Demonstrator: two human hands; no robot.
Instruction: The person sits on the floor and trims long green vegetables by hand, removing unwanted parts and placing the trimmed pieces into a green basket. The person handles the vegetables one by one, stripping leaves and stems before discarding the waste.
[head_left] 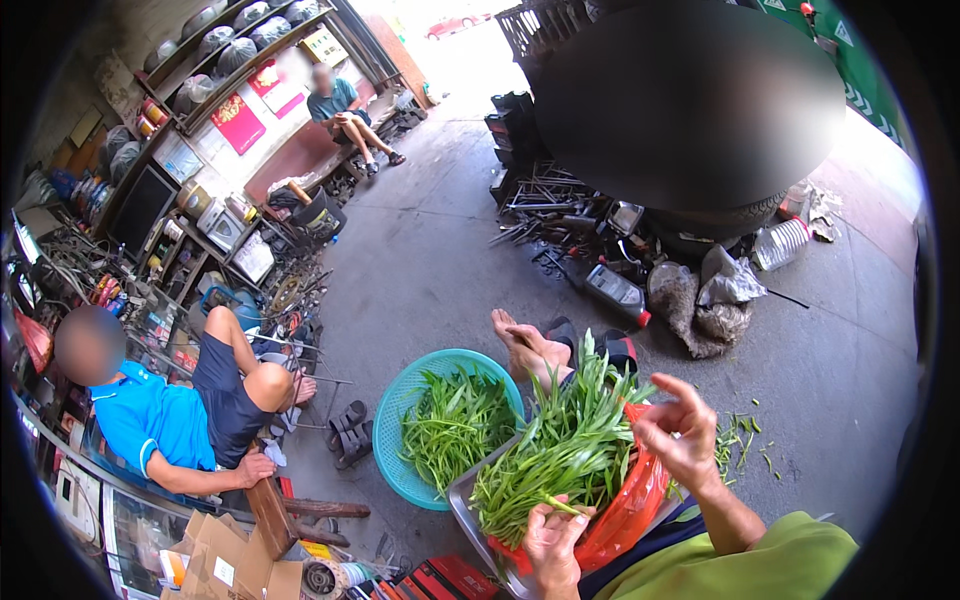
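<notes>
My left hand (553,545) pinches a short green vegetable stem (567,506) between thumb and fingers, low over my lap. Beside it, a big heap of long-leafed greens (555,455) lies in an orange-red plastic bag (645,500) on a metal tray (462,498). My right hand (685,435) is raised above the bag's right side, its thumb and forefinger curved apart with nothing visible between them. To the left of the heap stands a teal plastic basket (384,430) holding more greens (455,425). My bare feet (530,350) stretch out beyond the heap.
Bits of leaf and stem (740,440) litter the floor at right. A person in a blue shirt (160,415) sits at left; another person (345,115) sits far back. Sandals (349,435), a cardboard box (230,560), a plastic bottle (617,290) and piled metal tools (560,195) lie around.
</notes>
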